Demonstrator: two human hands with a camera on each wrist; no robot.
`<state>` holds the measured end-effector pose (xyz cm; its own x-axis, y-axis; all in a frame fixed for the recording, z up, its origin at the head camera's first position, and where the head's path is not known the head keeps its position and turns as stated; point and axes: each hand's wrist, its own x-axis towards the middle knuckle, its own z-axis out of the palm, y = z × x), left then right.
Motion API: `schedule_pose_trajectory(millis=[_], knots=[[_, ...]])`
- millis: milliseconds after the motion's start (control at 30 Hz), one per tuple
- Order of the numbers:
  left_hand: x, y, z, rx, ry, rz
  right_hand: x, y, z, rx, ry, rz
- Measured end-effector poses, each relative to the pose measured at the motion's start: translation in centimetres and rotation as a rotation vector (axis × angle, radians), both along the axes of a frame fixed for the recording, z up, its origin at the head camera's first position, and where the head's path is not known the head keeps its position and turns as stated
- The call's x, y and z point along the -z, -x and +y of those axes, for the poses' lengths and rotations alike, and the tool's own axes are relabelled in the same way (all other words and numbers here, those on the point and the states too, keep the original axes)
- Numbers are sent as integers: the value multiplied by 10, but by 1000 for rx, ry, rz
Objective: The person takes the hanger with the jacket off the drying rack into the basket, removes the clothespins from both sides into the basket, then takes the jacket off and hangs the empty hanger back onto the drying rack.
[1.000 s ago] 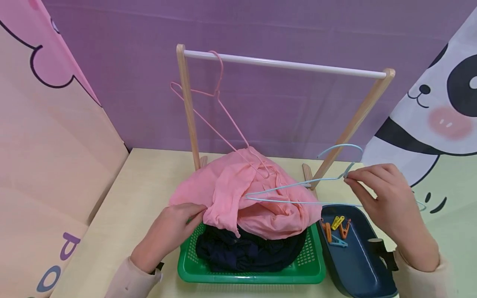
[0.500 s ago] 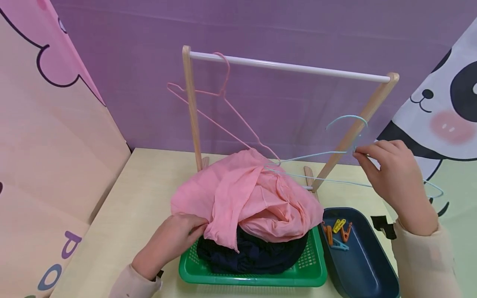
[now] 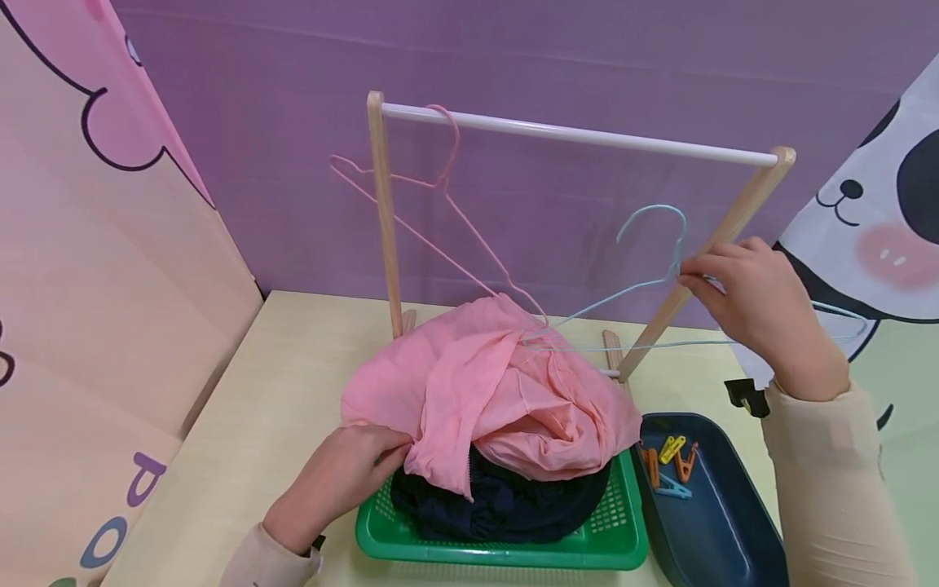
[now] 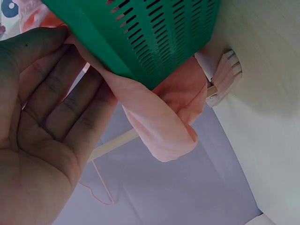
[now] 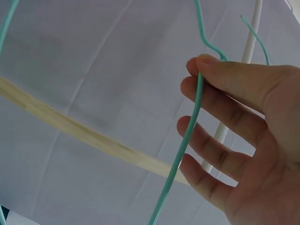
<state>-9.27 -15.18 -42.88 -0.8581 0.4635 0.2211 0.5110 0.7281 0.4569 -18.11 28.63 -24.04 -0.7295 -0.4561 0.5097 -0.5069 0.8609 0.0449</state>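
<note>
In the head view my right hand (image 3: 763, 306) pinches a light blue wire hanger (image 3: 684, 236) by its neck, just below the hook. The right wrist view has thumb and index on the wire (image 5: 172, 176), the other fingers loosely bent. My left hand (image 3: 345, 473) pinches the edge of a pink zip garment (image 3: 484, 359), heaped over a green basket (image 3: 506, 554); in the left wrist view this pink cloth (image 4: 164, 126) hangs down beside the basket. Dark navy cloth (image 3: 506, 505) lies in the basket under the garment. The blue hanger's left end overlaps the garment; contact cannot be told.
Behind stands a wooden rack with a white bar (image 3: 579, 136). A pink hanger (image 3: 455, 147) hangs on its left part, its lower end reaching the garment. Right of the basket is a dark blue tray (image 3: 722, 505) with several clothespins (image 3: 685, 463).
My right hand has raised the blue hanger toward the rack's right post and then shifted slightly left. My left hand keeps its pinch on the garment edge.
</note>
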Motion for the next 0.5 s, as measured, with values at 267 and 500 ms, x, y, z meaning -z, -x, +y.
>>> schedule_pose_trajectory(millis=[267, 500], knots=[[-1, -1, 1, -3, -3, -16, -5, 5, 1, 33, 35, 82], [-2, -1, 1, 1, 9, -28, -29, 29, -16, 34, 111, 189]])
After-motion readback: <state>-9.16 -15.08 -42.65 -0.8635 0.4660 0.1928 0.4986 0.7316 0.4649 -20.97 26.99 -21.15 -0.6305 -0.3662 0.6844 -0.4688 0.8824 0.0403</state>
